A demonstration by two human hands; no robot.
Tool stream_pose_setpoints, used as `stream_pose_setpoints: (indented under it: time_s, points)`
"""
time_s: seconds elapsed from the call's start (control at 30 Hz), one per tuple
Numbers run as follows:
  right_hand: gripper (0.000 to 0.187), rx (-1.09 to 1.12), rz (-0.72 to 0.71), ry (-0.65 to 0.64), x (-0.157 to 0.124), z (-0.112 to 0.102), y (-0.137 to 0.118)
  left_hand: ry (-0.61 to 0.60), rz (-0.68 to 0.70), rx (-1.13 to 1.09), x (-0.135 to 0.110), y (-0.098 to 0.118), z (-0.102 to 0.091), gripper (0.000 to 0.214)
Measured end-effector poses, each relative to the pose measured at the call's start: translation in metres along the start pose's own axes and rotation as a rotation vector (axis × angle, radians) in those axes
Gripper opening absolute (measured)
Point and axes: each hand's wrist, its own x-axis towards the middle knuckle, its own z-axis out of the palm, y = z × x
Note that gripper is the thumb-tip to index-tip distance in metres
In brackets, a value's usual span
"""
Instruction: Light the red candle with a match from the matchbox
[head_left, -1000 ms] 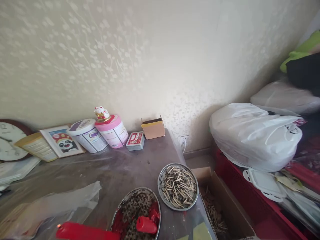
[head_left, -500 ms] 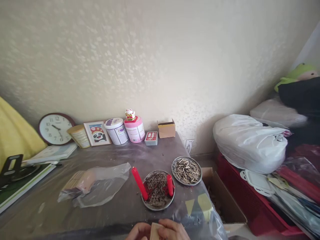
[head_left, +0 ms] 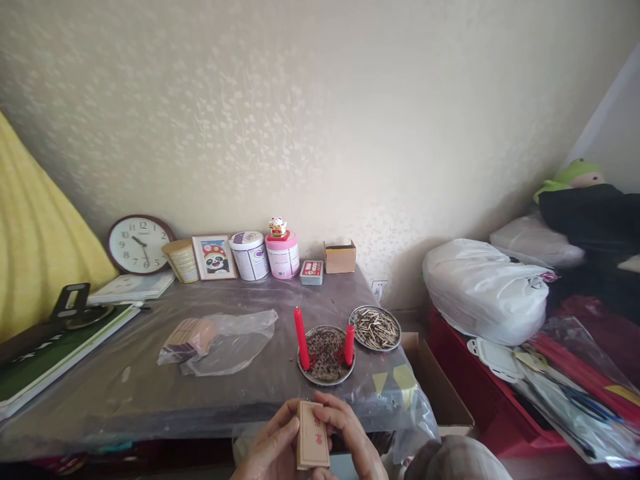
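Holding a flat cardboard box [head_left: 313, 435] upright between them, the left hand [head_left: 270, 450] and the right hand [head_left: 350, 440] sit just in front of the tabletop's near edge. The left hand's thumb presses on the box's left side, and the right hand's fingers curl over its top right corner. The box is a slim tan rectangle with red characters printed on its face.

Beyond it, the tabletop [head_left: 150, 387] is dull grey under a wrinkled clear plastic sheet. Near the right end of the near edge stands a round metal dish [head_left: 325, 383] with dark bits, a tall red candle [head_left: 301, 338] and a short red candle [head_left: 349, 345]. Just beside it, by the right edge, a second metal dish [head_left: 374, 349] holds pale sticks. A crumpled clear bag [head_left: 235, 343] lies mid-table. A round clock [head_left: 141, 244] leans at the back edge.
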Motion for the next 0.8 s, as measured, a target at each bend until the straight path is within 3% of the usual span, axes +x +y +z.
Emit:
stream_pose_setpoints:
  time_s: [0.17, 0.3, 0.67, 0.8]
  points:
    - [0.045, 0.061, 0.038, 0.032, -0.002, 0.003, -0.004, -0.004, 0.078, -0.024, -0.003, -0.002, 0.003, 0.017]
    - [0.047, 0.033, 0.037, 0.004, -0.005, 0.003, -0.005, -0.028, 0.064, 0.009, -0.004, -0.003, 0.005, 0.017]
    - [0.047, 0.063, 0.064, 0.187, -0.005, 0.027, -0.011, -0.117, 0.105, -0.007, -0.001, -0.006, 0.010, 0.024]
    - [0.042, 0.126, 0.127, 0.179, -0.003, 0.029, -0.013, -0.068, 0.087, -0.043, 0.000, -0.007, 0.009, 0.021]
